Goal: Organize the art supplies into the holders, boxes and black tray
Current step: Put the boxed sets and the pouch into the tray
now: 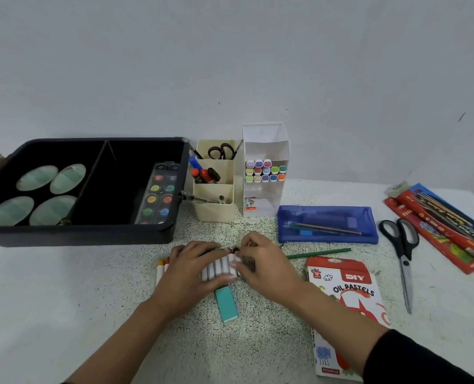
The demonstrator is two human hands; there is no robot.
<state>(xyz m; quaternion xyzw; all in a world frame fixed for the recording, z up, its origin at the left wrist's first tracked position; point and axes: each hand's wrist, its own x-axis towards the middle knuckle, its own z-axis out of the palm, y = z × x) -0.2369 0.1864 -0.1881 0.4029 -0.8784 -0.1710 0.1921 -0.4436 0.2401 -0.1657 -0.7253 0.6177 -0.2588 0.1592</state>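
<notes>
On the speckled table, the black tray sat at the far left, holding four oval palettes in its left compartment and a watercolour set leaned against its right wall; just beside it stood the beige holder, with black-handled scissors and markers upright in it; in front, the left hand lay over a row of white-wrapped sticks, fingers along the far ends and thumb at the near ends, gripping them; a teal eraser lay just below the row; the right hand met the left there, its curled fingertips pinching the row's right end; behind stood the white holder with pastel-capped markers; further right lay a blue pouch, a green pencil, the oil pastels box, loose scissors and a red brush packet.
</notes>
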